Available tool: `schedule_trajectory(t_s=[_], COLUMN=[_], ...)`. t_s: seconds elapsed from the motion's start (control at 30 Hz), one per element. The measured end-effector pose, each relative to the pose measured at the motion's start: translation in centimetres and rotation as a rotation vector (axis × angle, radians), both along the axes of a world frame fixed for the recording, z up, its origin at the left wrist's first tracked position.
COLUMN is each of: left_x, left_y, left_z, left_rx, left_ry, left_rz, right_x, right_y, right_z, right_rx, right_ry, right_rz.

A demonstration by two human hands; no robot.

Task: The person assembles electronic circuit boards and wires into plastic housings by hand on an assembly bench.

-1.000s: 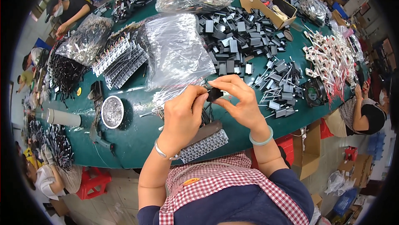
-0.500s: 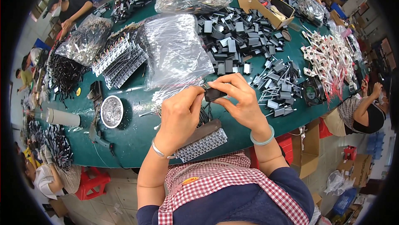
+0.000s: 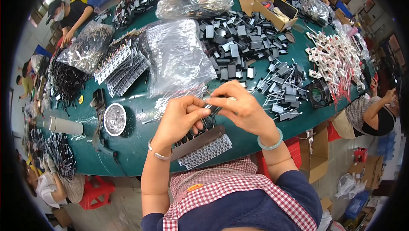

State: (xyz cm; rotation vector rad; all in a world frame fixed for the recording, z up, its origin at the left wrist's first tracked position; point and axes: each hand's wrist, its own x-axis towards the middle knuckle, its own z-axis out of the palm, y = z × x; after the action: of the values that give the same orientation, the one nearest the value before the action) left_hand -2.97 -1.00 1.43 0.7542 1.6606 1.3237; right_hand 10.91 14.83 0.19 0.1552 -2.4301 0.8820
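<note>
Both my hands meet above the near middle of the table. My left hand (image 3: 181, 118) is closed, thumb and fingertips pinched at one end of a small black plastic casing (image 3: 214, 109). At its other end my right hand (image 3: 240, 107) is closed too, its fingers hiding much of the piece. Just below them lies a panel of small white circuit boards (image 3: 206, 152), with a dark flat bar (image 3: 198, 142) across its far edge. Thin dark wires show between the bar and my fingers. Beyond my hands is a bundle of white wires (image 3: 181, 96), partly hidden.
Past my hands are a clear plastic bag (image 3: 179, 56) and a heap of black casings (image 3: 238, 39). Wired casings (image 3: 283, 88) and white connectors (image 3: 332, 60) lie right. A white bowl (image 3: 115, 119), a glue gun (image 3: 104, 148) and a white cup (image 3: 66, 125) stand left. Co-workers sit around.
My right hand has turned, and its fingers now cover more of the casing. The casing has moved slightly down toward me, and my left fingers have curled in under it.
</note>
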Motion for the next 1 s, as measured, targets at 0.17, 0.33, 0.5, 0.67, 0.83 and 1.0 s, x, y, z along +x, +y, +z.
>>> schedule_trajectory(t_s=[0.17,0.33,0.5,0.67,0.83,1.0], left_x=[0.0,0.1,-0.4,-1.6,-2.0,-2.0], left_y=[-0.4,-0.6,-0.2,0.6,1.6,2.3], left_z=[-1.9,-3.4,-3.8,-6.7,-9.0,-12.3], left_rx=[-0.029,0.016,-0.016,-0.015,-0.132,-0.284], left_ry=[-0.155,-0.359,-0.319,0.133,0.724,1.303], left_rz=[-0.027,-0.011,-0.077,-0.166,-0.046,0.001], right_x=[-0.3,-0.9,-0.1,4.3,7.8,9.2], right_y=[0.1,-0.6,0.0,3.9,7.7,10.3], right_z=[-1.9,-3.4,-3.6,-3.1,-2.3,-5.2], right_rx=[-0.189,-0.358,-0.356,-0.425,-0.079,0.477], right_ry=[0.006,0.065,0.16,0.232,0.425,0.314], right_rz=[0.091,0.046,-0.065,-0.396,-0.856,-0.887])
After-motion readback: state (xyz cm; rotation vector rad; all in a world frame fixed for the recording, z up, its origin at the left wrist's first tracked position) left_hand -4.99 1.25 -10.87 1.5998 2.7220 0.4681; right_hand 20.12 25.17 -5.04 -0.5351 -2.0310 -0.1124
